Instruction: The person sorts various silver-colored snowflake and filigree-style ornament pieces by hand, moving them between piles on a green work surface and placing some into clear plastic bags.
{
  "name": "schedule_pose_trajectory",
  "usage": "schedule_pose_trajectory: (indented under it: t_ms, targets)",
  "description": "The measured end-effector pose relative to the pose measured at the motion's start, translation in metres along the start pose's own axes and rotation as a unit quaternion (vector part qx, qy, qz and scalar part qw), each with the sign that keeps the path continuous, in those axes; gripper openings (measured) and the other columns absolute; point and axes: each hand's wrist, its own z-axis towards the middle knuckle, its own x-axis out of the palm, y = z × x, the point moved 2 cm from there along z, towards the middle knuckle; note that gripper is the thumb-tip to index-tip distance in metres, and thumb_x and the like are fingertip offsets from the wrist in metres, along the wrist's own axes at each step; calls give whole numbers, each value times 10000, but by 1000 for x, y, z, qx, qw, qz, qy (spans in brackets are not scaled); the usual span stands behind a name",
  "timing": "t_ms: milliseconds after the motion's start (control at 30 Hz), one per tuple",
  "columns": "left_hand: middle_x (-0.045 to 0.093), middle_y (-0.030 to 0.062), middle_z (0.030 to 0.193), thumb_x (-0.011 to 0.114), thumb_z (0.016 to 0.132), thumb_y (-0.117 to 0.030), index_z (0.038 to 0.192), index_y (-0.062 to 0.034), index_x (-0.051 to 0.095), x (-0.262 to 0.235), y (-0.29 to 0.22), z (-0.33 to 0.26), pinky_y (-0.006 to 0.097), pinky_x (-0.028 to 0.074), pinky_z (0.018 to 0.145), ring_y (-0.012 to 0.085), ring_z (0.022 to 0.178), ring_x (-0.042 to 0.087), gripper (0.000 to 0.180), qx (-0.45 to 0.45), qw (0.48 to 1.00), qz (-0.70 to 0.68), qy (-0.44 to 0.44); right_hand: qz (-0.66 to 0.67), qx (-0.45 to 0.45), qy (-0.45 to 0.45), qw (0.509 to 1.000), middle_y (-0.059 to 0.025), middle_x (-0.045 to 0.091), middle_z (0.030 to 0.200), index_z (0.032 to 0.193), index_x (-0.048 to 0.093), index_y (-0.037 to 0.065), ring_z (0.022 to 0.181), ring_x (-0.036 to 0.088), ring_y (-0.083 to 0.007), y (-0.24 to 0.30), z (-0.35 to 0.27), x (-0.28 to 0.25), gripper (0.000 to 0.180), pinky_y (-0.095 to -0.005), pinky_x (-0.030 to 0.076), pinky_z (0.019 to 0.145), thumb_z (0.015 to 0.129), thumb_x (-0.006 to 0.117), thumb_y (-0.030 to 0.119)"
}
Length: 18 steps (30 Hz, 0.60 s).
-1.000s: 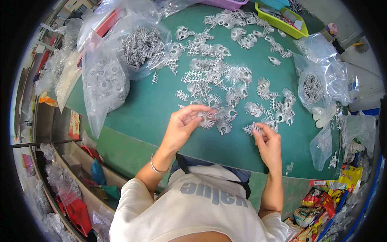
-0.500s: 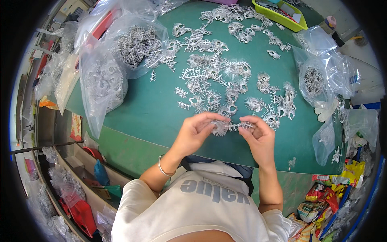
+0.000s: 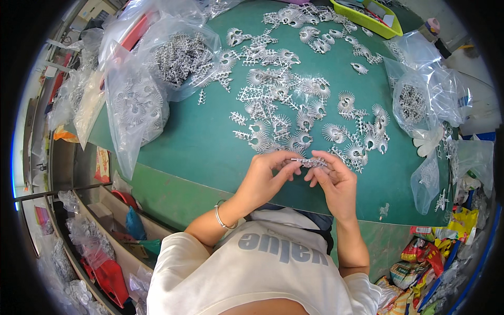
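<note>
My left hand (image 3: 272, 172) and my right hand (image 3: 338, 184) meet over the near part of the green table. Between them is a small silver metal piece with short spiky branches (image 3: 313, 163), pinched by the fingertips of both. Whether a fan-shaped piece is folded in with it cannot be made out; the fingers cover part of it. Just beyond my hands lie many loose silver pieces: round fans with thin radiating spikes (image 3: 258, 140) and branched strips (image 3: 238, 118).
Clear plastic bags of silver pieces stand at the left (image 3: 137, 113) and right (image 3: 410, 102). A yellow-green tray (image 3: 367, 23) sits at the far edge. Open drawers (image 3: 100, 215) are at lower left, colourful packets (image 3: 407, 273) at lower right. The green table (image 3: 194, 142) curves toward me.
The fan-shaped piece seen in my left fingers no longer shows face-on. My hands have drawn closer together, and the left has moved slightly right around the spiky piece.
</note>
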Motion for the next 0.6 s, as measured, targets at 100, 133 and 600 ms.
schedule_pose_trajectory:
  t_ms: [100,133,600]
  targets:
    - [656,99,758,603,829,-9,987,46,627,4,4,-1,221,491,577,116,654,627,169,-44,996,-69,-22,-92,-14,-8,996,-70,629,826,1069,597,-12,639,569,-88,-1,-1,-8,215,-208,444,546,859,552,-11]
    - [656,96,747,603,831,-12,977,50,630,5,2,-2,216,490,558,113,630,623,161,-10,999,-40,-35,-127,-35,-20,991,-68,630,822,1047,607,-14,635,567,-86,-2,-1,-10,197,-207,441,533,858,552,-12]
    - [641,93,692,603,828,-7,918,63,628,0,7,-1,229,483,522,125,577,615,116,-86,981,-154,76,12,217,117,969,-71,622,630,801,606,-22,464,551,-77,17,12,-37,72,-180,373,380,841,600,38]
